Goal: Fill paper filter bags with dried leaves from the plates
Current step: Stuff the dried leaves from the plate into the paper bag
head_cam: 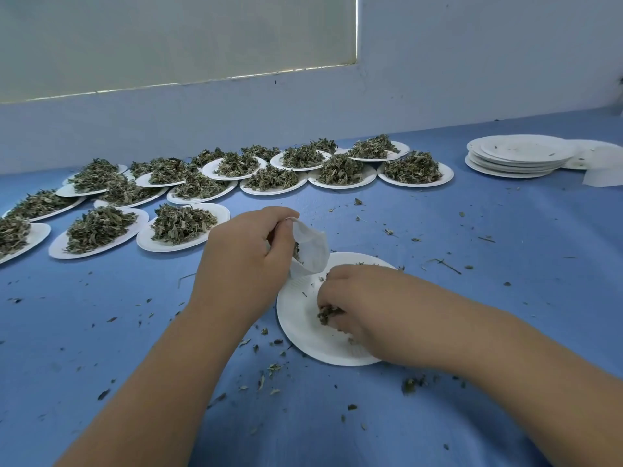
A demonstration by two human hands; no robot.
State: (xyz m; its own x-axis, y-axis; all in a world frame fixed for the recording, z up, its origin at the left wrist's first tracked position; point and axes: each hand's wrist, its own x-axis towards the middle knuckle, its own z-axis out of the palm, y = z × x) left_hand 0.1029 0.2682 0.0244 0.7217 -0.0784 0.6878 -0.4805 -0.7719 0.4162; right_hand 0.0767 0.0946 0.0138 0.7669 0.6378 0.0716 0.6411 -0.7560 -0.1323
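Hands: left hand (247, 251) raised just above the bench, fingers curled shut, pinching the rim of a white paper filter bag (309, 248); right hand (350, 299) down on the near plate (303, 328), fingers closed around a small clump of dried leaves (326, 313).
Bag: mouth held open and tilted to the right, toward the right hand; some leaf visible inside; its lower edge hangs over the far-left rim of the near plate.
Near plate: white paper, centre-near on the bench, almost bare apart from crumbs and the clump under the right fingers.
Full plates (183, 227): many white paper plates heaped with dried leaves, clustered left and far-centre, rims overlapping in rows; nearest one sits just far-left of the left hand.
Empty stack (515, 156): used white plates piled at the far right, a few leaf flecks on top; loose white paper sheets (603, 173) just right of it.
Bench (472, 230): blue cloth cover, leaf crumbs and stems scattered all around the near plate and both forearms.
Backdrop: pale wall (472, 62) along the far edge, covered window (168, 38) far left.
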